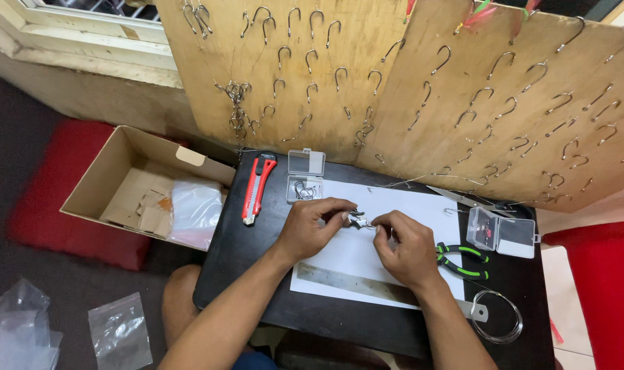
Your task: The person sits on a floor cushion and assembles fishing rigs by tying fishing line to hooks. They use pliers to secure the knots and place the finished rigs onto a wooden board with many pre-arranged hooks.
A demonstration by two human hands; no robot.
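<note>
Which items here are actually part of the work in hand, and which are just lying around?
In use:
- left hand and right hand, pinching a small metal hook piece
- white sheet beneath them

Lying about:
- red utility knife
- green-handled pliers
- steel ruler
- open clear hook box
- cardboard box
- wire coil

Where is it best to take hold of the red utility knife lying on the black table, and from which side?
Grip the red utility knife around the middle of its long body, coming from above. It lies flat on the black table, lengthwise away from the person, with bare space along both long sides. The left hand is nearest.
</note>
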